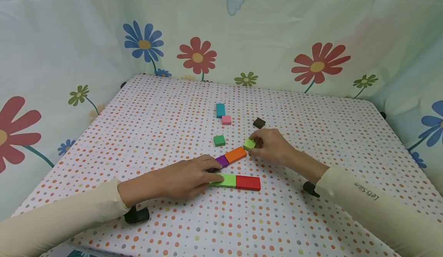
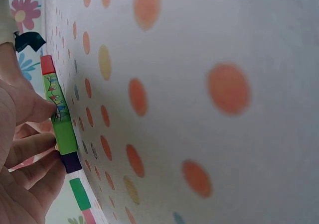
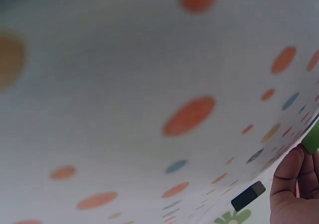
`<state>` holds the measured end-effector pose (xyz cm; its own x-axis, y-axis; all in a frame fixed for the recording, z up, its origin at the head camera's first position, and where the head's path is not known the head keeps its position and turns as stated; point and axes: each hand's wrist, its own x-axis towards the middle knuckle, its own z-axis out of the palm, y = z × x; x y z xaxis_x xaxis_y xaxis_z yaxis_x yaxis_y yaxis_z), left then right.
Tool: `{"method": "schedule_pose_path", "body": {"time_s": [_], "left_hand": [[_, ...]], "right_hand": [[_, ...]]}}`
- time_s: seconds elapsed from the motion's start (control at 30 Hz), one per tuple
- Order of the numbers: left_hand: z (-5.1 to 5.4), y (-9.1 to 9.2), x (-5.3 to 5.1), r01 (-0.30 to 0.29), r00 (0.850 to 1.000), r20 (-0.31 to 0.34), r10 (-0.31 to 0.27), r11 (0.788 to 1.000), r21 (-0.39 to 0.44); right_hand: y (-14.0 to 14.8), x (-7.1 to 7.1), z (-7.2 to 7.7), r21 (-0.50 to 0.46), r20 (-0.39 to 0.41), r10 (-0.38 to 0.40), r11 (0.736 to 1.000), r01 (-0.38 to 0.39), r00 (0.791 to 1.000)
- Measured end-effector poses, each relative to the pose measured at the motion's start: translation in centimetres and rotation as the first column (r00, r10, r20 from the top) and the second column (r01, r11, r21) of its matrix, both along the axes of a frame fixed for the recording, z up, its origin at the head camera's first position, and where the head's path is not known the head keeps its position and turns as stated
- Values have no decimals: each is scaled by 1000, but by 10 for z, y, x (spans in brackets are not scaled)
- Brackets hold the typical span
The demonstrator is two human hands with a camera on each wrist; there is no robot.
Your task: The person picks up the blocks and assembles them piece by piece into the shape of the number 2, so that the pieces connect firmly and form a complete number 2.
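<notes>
My left hand (image 1: 194, 176) lies over the left ends of two rows of blocks. Its thumb touches a light green block (image 1: 226, 180), which has a red block (image 1: 248, 183) against its right end. Other fingers rest by a purple block (image 1: 222, 161) joined to an orange block (image 1: 236, 155); a dark block (image 2: 71, 162) shows under the fingertips in the left wrist view. Between thumb and fingers, my right hand (image 1: 273, 146) pinches a small light green block (image 1: 248, 144) just beyond the orange one's right end. Part of the light green row is hidden under the left hand.
A green block (image 1: 219, 141) lies behind the purple one. Farther back are a pink block (image 1: 226, 120) touching a teal block (image 1: 220, 110), and a dark brown block (image 1: 259, 123) beyond the right hand. A dotted cloth (image 1: 166, 118) covers the table; a flowered curtain (image 1: 263, 30) surrounds it.
</notes>
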<state>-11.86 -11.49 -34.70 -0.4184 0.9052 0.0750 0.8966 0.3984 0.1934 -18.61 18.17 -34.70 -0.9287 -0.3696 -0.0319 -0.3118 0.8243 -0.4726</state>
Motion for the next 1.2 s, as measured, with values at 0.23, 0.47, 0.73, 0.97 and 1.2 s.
{"method": "schedule_pose_path", "body": {"time_s": [0.23, 0.47, 0.73, 0.97, 1.2], "left_hand": [[0, 0, 0, 1, 1000, 0, -1, 1000, 2], [1, 0, 0, -2, 1000, 7, 2, 1000, -1], [1, 0, 1, -5, 1000, 10, 5, 1000, -5], [0, 0, 1, -5, 1000, 4, 5, 1000, -5], [0, 0, 1, -3, 1000, -2, 3, 1000, 9]], "right_hand": [[0, 0, -2, -2, -7, 15, 1000, -15, 1000], [-1, 0, -1, -3, -7, 30, 1000, -30, 1000], [-2, 1, -1, 11, 6, 30, 999, -30, 1000], [-3, 2, -1, 21, -5, 34, 999, -34, 999], [-3, 2, 0, 36, -1, 28, 999, -28, 1000]]}}
